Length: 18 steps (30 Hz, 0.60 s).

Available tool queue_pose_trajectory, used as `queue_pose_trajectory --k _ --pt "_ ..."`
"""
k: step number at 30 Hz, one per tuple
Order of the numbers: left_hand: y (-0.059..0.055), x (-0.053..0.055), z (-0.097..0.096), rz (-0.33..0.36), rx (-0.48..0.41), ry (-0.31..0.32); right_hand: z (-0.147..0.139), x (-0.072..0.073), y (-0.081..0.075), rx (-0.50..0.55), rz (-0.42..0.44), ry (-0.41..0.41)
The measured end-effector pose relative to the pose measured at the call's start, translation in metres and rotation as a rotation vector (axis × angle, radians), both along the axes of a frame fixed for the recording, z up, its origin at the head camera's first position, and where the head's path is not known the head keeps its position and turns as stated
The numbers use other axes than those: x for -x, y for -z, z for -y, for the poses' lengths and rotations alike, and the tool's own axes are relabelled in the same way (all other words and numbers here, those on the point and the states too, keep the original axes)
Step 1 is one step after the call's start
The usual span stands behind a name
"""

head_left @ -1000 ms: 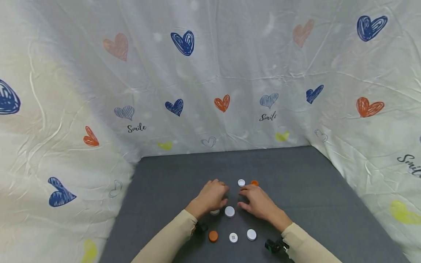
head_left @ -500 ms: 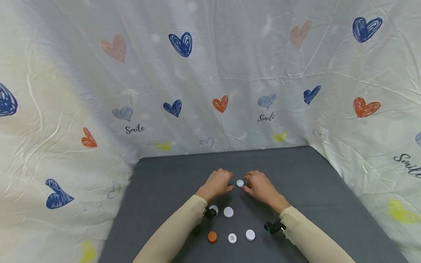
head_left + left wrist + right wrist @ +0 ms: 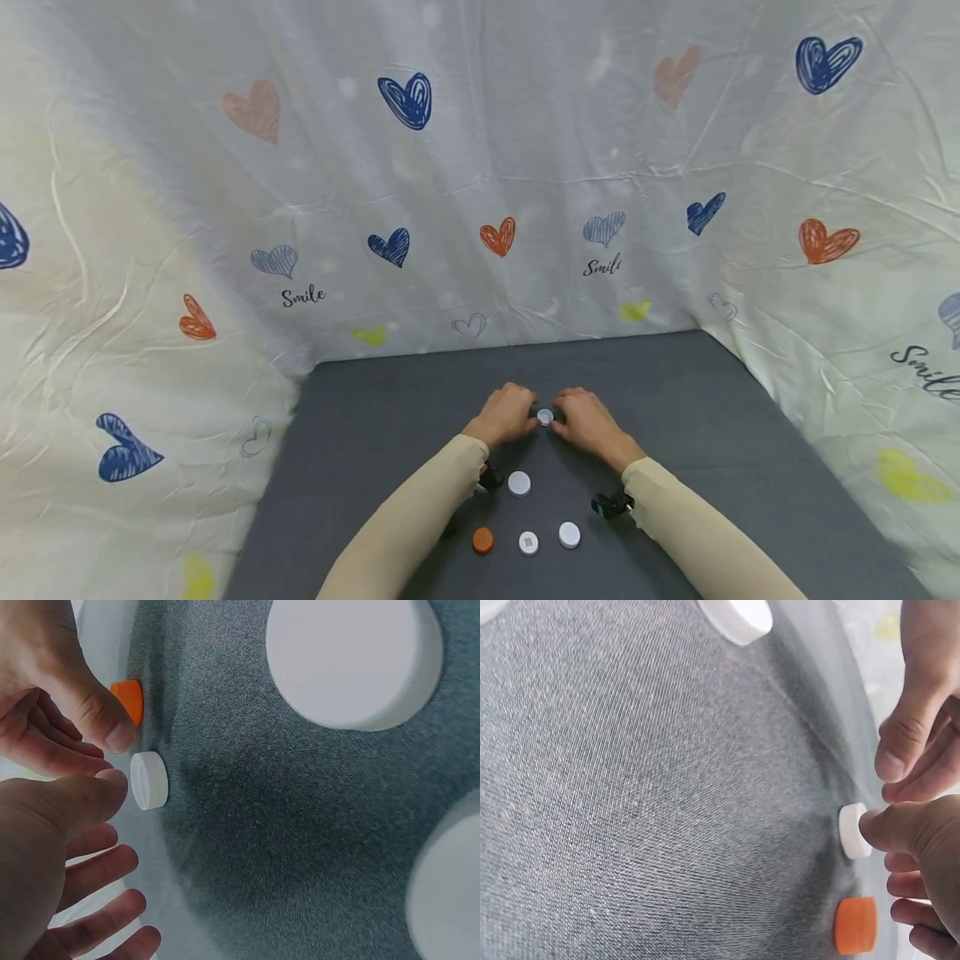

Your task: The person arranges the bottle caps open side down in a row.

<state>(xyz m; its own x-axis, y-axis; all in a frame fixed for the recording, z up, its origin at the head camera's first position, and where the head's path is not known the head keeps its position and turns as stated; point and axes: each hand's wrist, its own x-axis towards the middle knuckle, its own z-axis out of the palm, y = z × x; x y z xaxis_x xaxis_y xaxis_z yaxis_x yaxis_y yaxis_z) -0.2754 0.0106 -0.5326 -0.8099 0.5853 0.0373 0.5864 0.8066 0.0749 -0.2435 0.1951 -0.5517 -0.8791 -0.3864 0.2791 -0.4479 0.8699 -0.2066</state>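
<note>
A small white bottle cap (image 3: 545, 417) lies hollow side up on the grey cloth, between both hands. My left hand (image 3: 510, 414) is on its left, fingers loosely bent; in the left wrist view its thumb (image 3: 105, 787) is close beside the cap. From the right reaches my right hand (image 3: 588, 421), and its thumb tip (image 3: 874, 829) overlaps the cap in the right wrist view. Neither hand has closed around it. An orange cap (image 3: 856, 925) lies beside the white one, hidden behind the right hand in the head view.
Nearer the body lie a larger white cap (image 3: 519, 483), an orange cap (image 3: 483, 540), a white cap with a square mark (image 3: 528, 543) and another white cap (image 3: 569, 535). A pale curtain (image 3: 480, 167) with printed hearts surrounds the grey table (image 3: 660, 392).
Both hands have moved forward and drawn in around the far white cap. The left forearm now covers a white cap nearer the body, and the right hand covers the far orange one.
</note>
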Motion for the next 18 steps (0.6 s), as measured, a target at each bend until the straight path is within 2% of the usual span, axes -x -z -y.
queue_pose_trajectory --k 10,18 --pt "0.013 0.009 -0.007 0.031 0.021 -0.045 0.001 0.009 0.012 -0.001 0.031 0.020" --pt "0.018 0.007 -0.010 0.025 -0.013 -0.053 0.002 0.009 0.015 0.046 0.015 -0.013"
